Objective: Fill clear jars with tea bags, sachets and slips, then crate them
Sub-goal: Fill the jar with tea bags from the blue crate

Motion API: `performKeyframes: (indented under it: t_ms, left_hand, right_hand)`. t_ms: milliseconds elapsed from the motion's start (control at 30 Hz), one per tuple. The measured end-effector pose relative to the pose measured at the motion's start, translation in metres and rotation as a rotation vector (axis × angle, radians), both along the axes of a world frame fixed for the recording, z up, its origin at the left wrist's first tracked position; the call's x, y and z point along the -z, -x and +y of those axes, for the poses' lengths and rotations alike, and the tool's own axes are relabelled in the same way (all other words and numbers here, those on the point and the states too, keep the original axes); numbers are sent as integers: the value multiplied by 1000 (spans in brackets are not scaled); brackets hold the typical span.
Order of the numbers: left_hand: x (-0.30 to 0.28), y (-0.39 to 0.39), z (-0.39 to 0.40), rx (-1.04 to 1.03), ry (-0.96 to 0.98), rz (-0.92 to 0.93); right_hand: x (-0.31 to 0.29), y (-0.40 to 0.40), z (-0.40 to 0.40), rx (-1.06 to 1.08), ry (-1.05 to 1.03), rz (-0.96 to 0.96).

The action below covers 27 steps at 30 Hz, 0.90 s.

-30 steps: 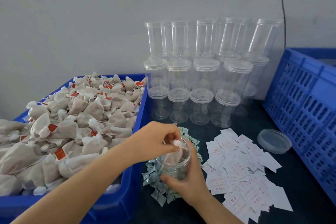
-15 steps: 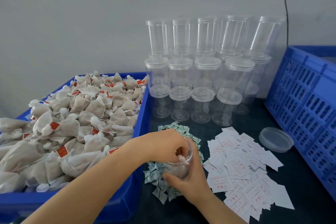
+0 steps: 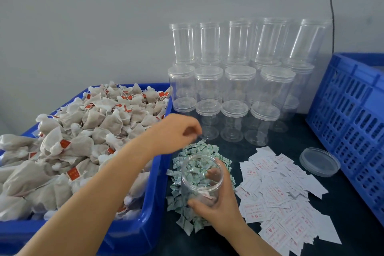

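My right hand (image 3: 221, 209) grips an open clear jar (image 3: 200, 174) that stands over a heap of green-and-white sachets (image 3: 200, 147). Something pale lies at the jar's bottom, blurred through the plastic. Above and to the left of the jar mouth hovers my left hand (image 3: 178, 133), its fingers loosely curled with nothing in them. Tea bags (image 3: 83, 131) with red tags fill the blue bin (image 3: 133, 233) on the left. White slips (image 3: 276, 191) with red print are spread to the right of the jar.
A loose clear lid (image 3: 319, 161) lies at the right beside a blue slotted crate (image 3: 349, 110). Several empty lidded jars (image 3: 234, 81) are stacked against the grey wall at the back. The tabletop is dark.
My left hand had its fingers in the jar mouth with a tea bag; it has now lifted out and up to the left, empty. The right hand kept hold of the jar.
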<state>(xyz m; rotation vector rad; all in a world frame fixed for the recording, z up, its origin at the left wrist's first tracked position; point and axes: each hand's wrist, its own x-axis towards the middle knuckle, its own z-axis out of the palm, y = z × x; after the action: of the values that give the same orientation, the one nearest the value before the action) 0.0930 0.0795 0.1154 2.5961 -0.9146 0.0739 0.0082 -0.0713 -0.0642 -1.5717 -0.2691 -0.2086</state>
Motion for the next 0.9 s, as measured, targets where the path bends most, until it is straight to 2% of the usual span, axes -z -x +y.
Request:
performKeyframes:
  t_ms: [100, 200, 267, 333, 433, 633, 900]
  left_hand:
    - [9, -28, 22, -256, 27, -167]
    - [26, -47, 36, -486, -146, -230]
    - [37, -51, 38, -565, -277, -244]
    - [48, -54, 39, -608, -345, -220]
    - [54, -58, 41, -699, -353, -49]
    - [60, -63, 46, -697, -302, 51]
    - [64, -70, 47, -696, -180, 38]
  right_hand:
    - [-1, 1, 0, 23, 28, 2]
    - [-1, 2, -1, 12, 29, 3]
    - [-2, 3, -1, 1, 17, 6]
    - [-3, 4, -2, 1, 23, 7]
    - [-3, 4, -2, 0, 17, 6]
    - [0, 2, -1, 1, 9, -4]
    - [5, 0, -2, 28, 35, 2]
